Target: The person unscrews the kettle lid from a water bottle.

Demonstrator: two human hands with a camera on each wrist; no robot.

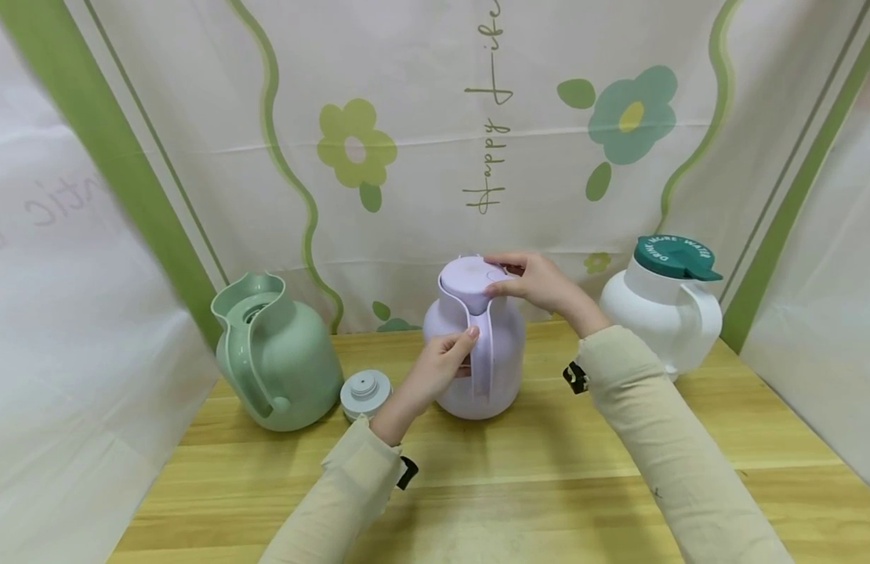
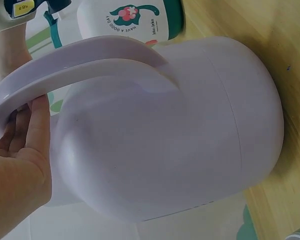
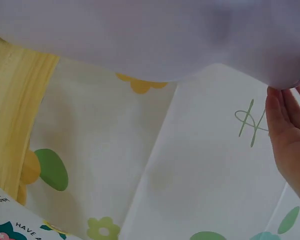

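A lilac thermos jug [image 1: 505, 360] stands upright on the wooden table, its handle [image 1: 481, 356] facing me. My left hand [image 1: 435, 370] grips that handle, the thumb lying along its upper part. In the left wrist view, the fingers of the left hand [image 2: 27, 145] reach through under the handle. A round lilac lid [image 1: 469, 276] sits at the mouth of the jug. My right hand [image 1: 541, 283] holds this lid by its right edge between thumb and fingers. The right wrist view has the right hand [image 3: 290, 130] at the jug's top; the fingertips are partly cut off there.
At the left is a green jug [image 1: 308, 368] with its top uncovered. A pale grey-green stopper [image 1: 365, 392] lies between it and the lilac jug. A white jug [image 1: 639, 321] with a dark green lid [image 1: 675, 257] stands at the right. Printed cloth [image 1: 421, 196] hangs close behind.
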